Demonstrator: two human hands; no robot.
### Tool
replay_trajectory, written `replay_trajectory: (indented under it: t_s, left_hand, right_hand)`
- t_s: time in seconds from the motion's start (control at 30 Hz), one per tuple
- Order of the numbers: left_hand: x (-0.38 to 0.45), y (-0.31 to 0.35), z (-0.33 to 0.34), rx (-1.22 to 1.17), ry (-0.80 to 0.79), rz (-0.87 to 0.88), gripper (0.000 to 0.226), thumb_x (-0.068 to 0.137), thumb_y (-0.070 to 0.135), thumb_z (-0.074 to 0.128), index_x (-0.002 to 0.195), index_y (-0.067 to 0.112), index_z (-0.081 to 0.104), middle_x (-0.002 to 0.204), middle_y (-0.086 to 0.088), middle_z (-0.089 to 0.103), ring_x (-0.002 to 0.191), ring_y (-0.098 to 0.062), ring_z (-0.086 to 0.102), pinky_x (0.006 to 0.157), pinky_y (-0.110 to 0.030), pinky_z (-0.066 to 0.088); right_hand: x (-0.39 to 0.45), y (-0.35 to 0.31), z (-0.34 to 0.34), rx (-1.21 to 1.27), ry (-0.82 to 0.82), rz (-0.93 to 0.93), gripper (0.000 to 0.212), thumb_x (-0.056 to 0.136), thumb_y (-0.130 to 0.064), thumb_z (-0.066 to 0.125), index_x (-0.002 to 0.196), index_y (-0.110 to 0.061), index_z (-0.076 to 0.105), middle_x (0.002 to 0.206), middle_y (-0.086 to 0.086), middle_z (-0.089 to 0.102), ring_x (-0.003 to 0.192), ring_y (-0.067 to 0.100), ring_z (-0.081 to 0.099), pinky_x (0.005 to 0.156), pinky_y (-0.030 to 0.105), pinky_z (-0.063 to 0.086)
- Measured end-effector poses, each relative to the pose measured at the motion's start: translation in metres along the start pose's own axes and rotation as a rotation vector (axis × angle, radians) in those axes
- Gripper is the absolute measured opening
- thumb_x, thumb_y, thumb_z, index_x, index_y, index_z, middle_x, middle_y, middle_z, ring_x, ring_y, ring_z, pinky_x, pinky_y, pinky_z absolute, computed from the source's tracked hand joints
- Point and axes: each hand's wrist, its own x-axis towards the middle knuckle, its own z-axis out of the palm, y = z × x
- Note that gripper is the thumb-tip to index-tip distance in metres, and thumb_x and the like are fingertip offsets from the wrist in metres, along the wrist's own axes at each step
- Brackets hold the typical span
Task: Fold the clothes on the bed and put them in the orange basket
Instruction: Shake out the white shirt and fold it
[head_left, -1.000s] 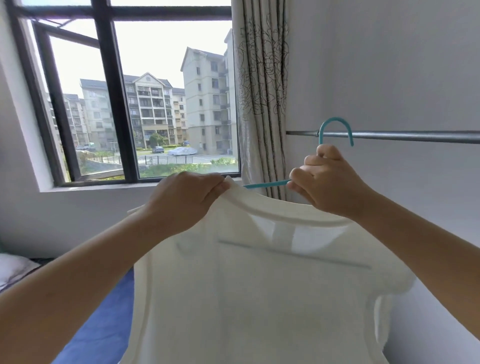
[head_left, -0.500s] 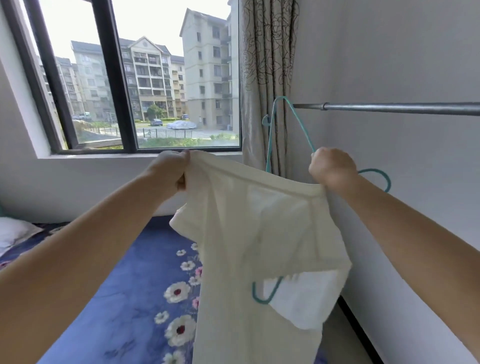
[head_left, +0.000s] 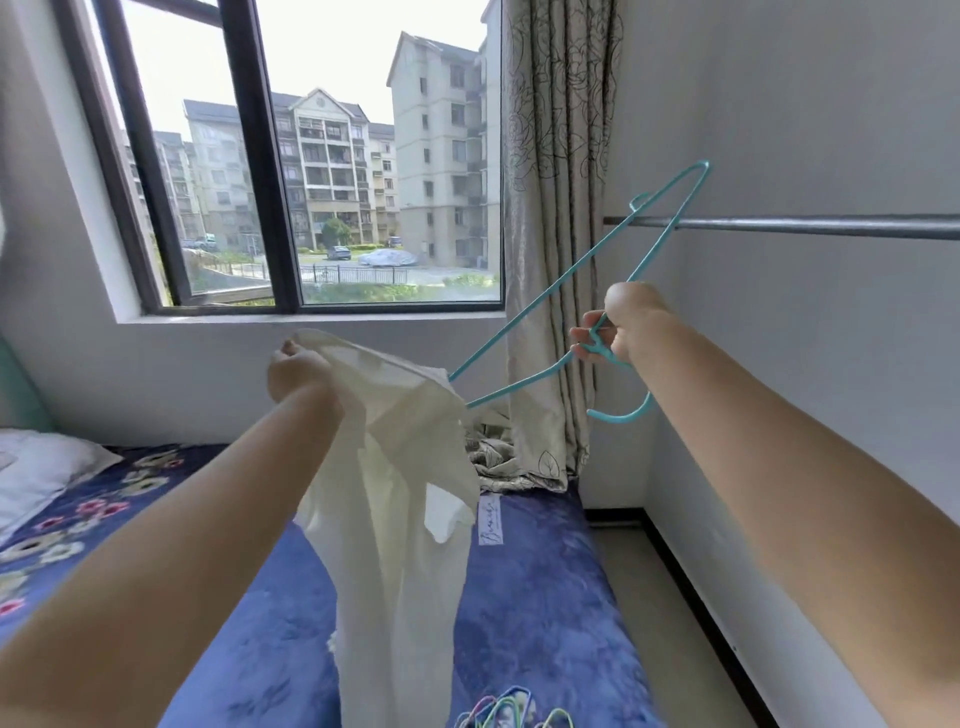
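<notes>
Now the hanger (head_left: 566, 312) is almost out of the shirt (head_left: 400, 499). Half a second ago it hung down inside the cloth; here the right hand (head_left: 615, 330) has drawn it up and to the right, and only one tip stays caught in the neck opening. The right fingers curl round the hanger's neck just above the hook, which points downward. The left hand (head_left: 296, 366) has sunk a little and grips the shirt at the collar in a closed fist, so the garment hangs in a loose, twisted length over the middle of the bed (head_left: 540, 597), its lower part dropping toward the near edge.

For the task this reads as preparation: once the last tip slips free the shirt can be laid flat on the bed and folded. No folding has begun, by the look of it.

Much is out of sight. The orange basket appears nowhere in view. The shirt's hem is cut off at the bottom of the picture, so whether it touches the bedcover cannot be told. The caught tip is buried in cloth. A few coloured hangers (head_left: 511, 712) lie at the near edge of the bed, partly cropped. At the far right corner crumpled fabric (head_left: 493, 457) sits under the curtain (head_left: 558, 208); whether it is clothing or curtain is unclear. A pillow (head_left: 36, 473) lies at the left edge.
</notes>
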Motion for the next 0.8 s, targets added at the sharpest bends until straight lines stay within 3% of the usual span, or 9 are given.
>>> replay_trajectory:
  t_s: [0.07, 0.13, 0.23, 0.3, 0.4, 0.5, 0.6, 0.67, 0.8]
  left_hand:
    - [0.003, -0.012, -0.007, 0.064, 0.066, 0.039, 0.045, 0.103, 0.030, 0.025, 0.131, 0.002, 0.048, 0.131, -0.019, 0.052, 0.119, -0.032, 0.051, 0.101, -0.035, 0.040]
    - [0.000, -0.021, -0.008, 0.070, 0.029, 0.036, 0.043, 0.103, 0.027, 0.026, 0.130, 0.002, 0.048, 0.128, -0.018, 0.054, 0.113, -0.033, 0.054, 0.100, -0.034, 0.039]
    - [-0.010, -0.034, -0.003, -0.060, -0.141, -0.044, 0.038, 0.102, 0.028, 0.031, 0.127, 0.007, 0.050, 0.113, -0.013, 0.057, 0.080, -0.024, 0.055, 0.090, -0.039, 0.048]
    - [-0.013, -0.038, 0.003, -0.102, -0.213, -0.051, 0.036, 0.102, 0.027, 0.033, 0.127, 0.007, 0.050, 0.112, -0.012, 0.056, 0.084, -0.024, 0.053, 0.083, -0.039, 0.049]
    - [-0.012, -0.041, 0.008, -0.101, -0.260, 0.000, 0.035, 0.101, 0.027, 0.036, 0.131, 0.011, 0.048, 0.107, -0.005, 0.052, 0.102, -0.026, 0.055, 0.094, -0.044, 0.047]
    - [-0.008, -0.048, 0.005, -0.037, -0.263, 0.073, 0.031, 0.101, 0.028, 0.034, 0.122, 0.014, 0.052, 0.097, -0.004, 0.053, 0.094, -0.024, 0.054, 0.096, -0.046, 0.047]
    - [-0.011, -0.065, 0.001, -0.066, -0.392, 0.028, 0.021, 0.102, 0.027, 0.034, 0.099, 0.018, 0.053, 0.081, -0.001, 0.055, 0.079, -0.018, 0.055, 0.083, -0.038, 0.050]
    - [-0.017, -0.082, -0.002, -0.029, -0.546, -0.008, 0.026, 0.102, 0.025, 0.034, 0.088, 0.016, 0.054, 0.081, -0.004, 0.056, 0.075, -0.016, 0.056, 0.073, -0.033, 0.050]
    - [-0.025, -0.118, -0.010, 0.020, -0.699, -0.077, 0.029, 0.103, 0.022, 0.031, 0.089, 0.011, 0.055, 0.085, -0.009, 0.058, 0.075, -0.017, 0.059, 0.060, -0.024, 0.054]
  right_hand:
    - [0.000, 0.004, 0.001, 0.005, -0.016, 0.011, 0.030, 0.098, -0.007, 0.020, 0.072, -0.004, 0.036, 0.069, 0.007, 0.042, 0.054, 0.019, 0.051, 0.048, 0.034, 0.050]
    - [0.003, 0.008, 0.003, 0.045, -0.030, -0.016, 0.032, 0.098, -0.006, 0.020, 0.072, -0.006, 0.039, 0.069, 0.008, 0.042, 0.055, 0.018, 0.052, 0.048, 0.032, 0.050]
    - [0.004, 0.014, 0.008, 0.061, -0.034, -0.077, 0.029, 0.098, -0.003, 0.024, 0.074, -0.006, 0.040, 0.069, 0.009, 0.045, 0.054, 0.017, 0.054, 0.048, 0.030, 0.052]
    - [0.006, 0.024, 0.012, -0.033, 0.028, -0.159, 0.021, 0.097, -0.001, 0.026, 0.080, -0.004, 0.037, 0.074, 0.012, 0.048, 0.043, 0.013, 0.055, 0.045, 0.029, 0.050]
    - [0.018, 0.049, 0.013, -0.229, 0.127, -0.299, 0.005, 0.098, -0.004, 0.029, 0.095, -0.006, 0.033, 0.095, 0.018, 0.053, 0.025, 0.005, 0.048, 0.032, 0.022, 0.044]
    - [0.034, 0.085, -0.002, -0.329, 0.196, -0.320, 0.004, 0.098, -0.007, 0.030, 0.094, -0.008, 0.031, 0.106, 0.021, 0.055, 0.030, 0.009, 0.051, 0.028, 0.022, 0.040]
    - [0.046, 0.132, -0.020, -0.506, 0.171, -0.198, 0.020, 0.095, -0.003, 0.036, 0.077, -0.011, 0.033, 0.097, 0.024, 0.056, 0.041, 0.021, 0.055, 0.033, 0.030, 0.046]
    - [0.041, 0.171, -0.026, -0.669, 0.031, -0.026, 0.025, 0.095, -0.002, 0.038, 0.071, -0.010, 0.033, 0.084, 0.024, 0.058, 0.053, 0.029, 0.058, 0.047, 0.039, 0.053]
    - [0.017, 0.267, -0.024, -0.771, -0.227, 0.307, 0.029, 0.095, -0.003, 0.036, 0.067, 0.002, 0.042, 0.056, 0.018, 0.055, 0.047, 0.030, 0.059, 0.038, 0.030, 0.050]
